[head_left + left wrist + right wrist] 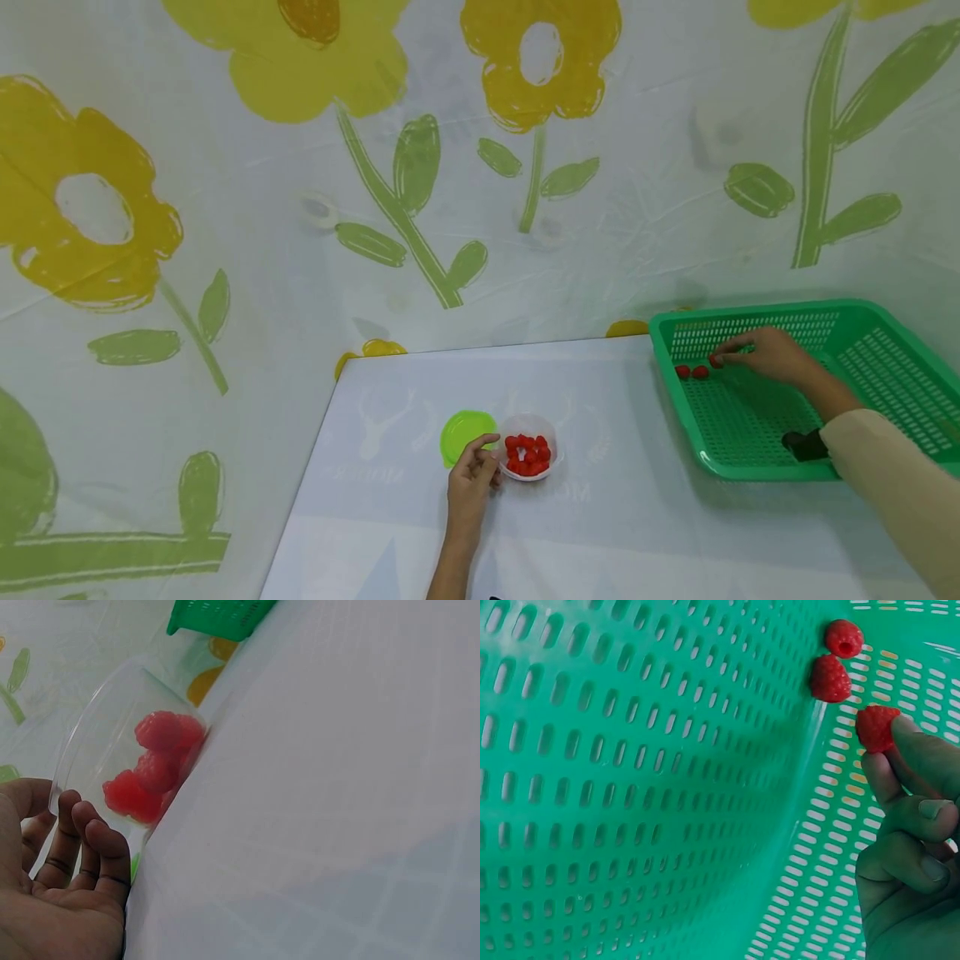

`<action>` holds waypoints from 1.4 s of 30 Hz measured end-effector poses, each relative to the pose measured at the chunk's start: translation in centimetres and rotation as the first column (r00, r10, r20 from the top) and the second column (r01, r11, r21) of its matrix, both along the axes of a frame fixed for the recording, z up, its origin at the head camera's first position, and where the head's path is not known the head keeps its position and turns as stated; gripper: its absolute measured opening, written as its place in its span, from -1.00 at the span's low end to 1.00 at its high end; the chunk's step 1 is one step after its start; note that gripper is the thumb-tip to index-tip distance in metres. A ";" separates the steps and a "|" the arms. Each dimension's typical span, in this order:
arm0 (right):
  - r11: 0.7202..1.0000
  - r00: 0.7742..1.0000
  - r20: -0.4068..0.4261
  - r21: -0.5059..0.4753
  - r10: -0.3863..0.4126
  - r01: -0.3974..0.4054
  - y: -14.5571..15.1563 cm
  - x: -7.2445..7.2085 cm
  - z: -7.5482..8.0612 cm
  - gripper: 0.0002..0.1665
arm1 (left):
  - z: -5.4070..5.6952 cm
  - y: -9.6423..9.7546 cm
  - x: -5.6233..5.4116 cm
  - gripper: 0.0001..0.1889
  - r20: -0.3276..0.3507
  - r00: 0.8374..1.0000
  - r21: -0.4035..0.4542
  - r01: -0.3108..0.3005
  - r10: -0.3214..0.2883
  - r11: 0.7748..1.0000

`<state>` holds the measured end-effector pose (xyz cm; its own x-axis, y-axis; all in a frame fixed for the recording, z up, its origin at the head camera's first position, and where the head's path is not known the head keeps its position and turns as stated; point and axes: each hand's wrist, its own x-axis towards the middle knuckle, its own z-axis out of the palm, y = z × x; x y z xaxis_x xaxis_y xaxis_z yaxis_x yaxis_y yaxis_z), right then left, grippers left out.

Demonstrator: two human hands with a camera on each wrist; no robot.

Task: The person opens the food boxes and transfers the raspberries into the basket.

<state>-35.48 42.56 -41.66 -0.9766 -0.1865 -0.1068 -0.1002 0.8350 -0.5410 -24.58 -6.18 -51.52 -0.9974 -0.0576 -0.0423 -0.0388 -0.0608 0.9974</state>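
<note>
In the head view, my right hand (776,358) is inside the green plastic basket (705,446), pinching a red raspberry (876,727) between thumb and fingertip. Two more raspberries (831,679) lie by the basket wall, just beyond the held one. My left hand (471,479) is at the left side of a clear plastic bowl (551,429), its curled fingers holding the rim. Several raspberries (157,771) lie in the bottom of this bowl, seen through its wall in the left wrist view.
A bright green lid (461,433) lies flat on the white table (600,533), left of the bowl and partly behind my left hand. A black wrist strap (806,446) shows at the right sleeve. A flower-printed curtain (570,275) hangs behind the table.
</note>
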 end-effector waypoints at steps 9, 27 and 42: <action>0.999 1.000 -0.013 0.021 0.026 -0.025 0.0 -0.1 -0.7 -0.63 | -0.1 -0.1 0.1 -0.71 -0.011 1.000 -0.001 0.008 -0.008 1.000; 0.998 0.998 0.027 -0.004 0.059 -0.059 0.2 0.0 -1.6 -0.70 | 0.2 0.0 0.5 -0.72 0.011 1.000 -0.010 0.011 -0.011 1.000; 0.999 1.000 0.002 -0.018 0.031 -0.031 -0.9 0.2 1.2 -0.56 | 1.1 0.1 0.4 -0.71 0.017 1.000 -0.015 0.005 -0.004 1.000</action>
